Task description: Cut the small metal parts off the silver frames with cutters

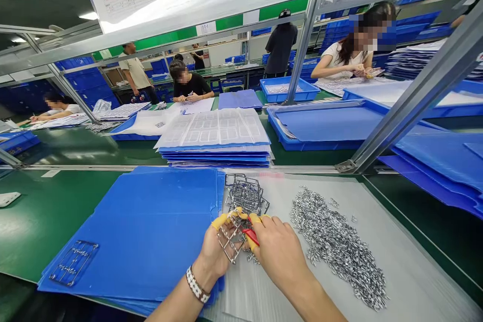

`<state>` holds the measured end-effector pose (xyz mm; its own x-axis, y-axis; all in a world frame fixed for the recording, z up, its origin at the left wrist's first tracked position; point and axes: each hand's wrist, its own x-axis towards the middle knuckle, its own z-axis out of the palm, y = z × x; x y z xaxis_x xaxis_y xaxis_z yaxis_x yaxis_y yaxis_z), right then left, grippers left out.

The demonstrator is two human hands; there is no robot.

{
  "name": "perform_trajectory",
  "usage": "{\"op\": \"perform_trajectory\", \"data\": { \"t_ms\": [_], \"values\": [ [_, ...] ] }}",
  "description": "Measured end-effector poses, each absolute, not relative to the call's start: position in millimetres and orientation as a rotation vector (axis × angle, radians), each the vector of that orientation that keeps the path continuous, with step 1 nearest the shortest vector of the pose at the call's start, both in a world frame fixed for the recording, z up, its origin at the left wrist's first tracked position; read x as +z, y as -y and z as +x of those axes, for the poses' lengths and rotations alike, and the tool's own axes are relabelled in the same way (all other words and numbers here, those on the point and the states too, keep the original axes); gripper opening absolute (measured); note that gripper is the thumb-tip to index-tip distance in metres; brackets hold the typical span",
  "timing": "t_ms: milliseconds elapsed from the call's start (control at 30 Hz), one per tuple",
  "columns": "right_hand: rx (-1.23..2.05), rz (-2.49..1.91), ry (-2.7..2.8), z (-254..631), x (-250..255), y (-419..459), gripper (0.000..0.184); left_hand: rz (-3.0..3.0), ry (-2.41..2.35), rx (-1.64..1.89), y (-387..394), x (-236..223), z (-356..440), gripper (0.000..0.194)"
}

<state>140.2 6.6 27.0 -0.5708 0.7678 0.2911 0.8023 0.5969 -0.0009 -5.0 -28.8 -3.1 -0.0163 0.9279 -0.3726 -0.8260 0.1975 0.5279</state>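
the left hand (214, 254), yellow covers on its fingertips and a patterned bracelet (196, 285) around its wrist, pinches the upper end of a small metal frame (231, 242) between thumb and fingers, the frame slanting down over the palm. the right hand (279, 249) is curled closed around a red-handled tool (250, 236), right beside the frame; the tool's tip is too hidden to make out. yellow covers show on this hand too.

just beyond the hands, a tangled heap of metal frames (247, 193) lies at the near bench's middle, beside a stack of blue sheets (158, 221). one flat frame (74, 262) rests alone on the near left corner of those sheets. to the right, a long pile of small shiny metal pieces (337, 244) spreads over a pale translucent sheet (400, 251), with a few pieces lying apart near its far end. a white object (9, 199) sits at the left edge of the green bench (49, 211).

behind the bench's metal rail stand a stack of pale and blue sheets (213, 133) and, to its right, a blue tray (324, 133). farther back, a person in black (191, 83) and a person in white (345, 58) bend over handwork.
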Motion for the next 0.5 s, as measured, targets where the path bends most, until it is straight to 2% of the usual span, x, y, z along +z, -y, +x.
{"op": "perform_trajectory", "data": {
  "t_ms": [100,500],
  "values": [
    [-0.137,-1.291,2.552,147.6,23.9,-7.5,0.032,0.121,-0.652,1.396,28.5,-0.1,-12.6,0.035],
    [-0.015,-1.363,2.552,144.0,19.9,-3.0,0.016,0.122,-0.638,1.424,22.0,3.6,-11.2,0.033]
  ]
}}
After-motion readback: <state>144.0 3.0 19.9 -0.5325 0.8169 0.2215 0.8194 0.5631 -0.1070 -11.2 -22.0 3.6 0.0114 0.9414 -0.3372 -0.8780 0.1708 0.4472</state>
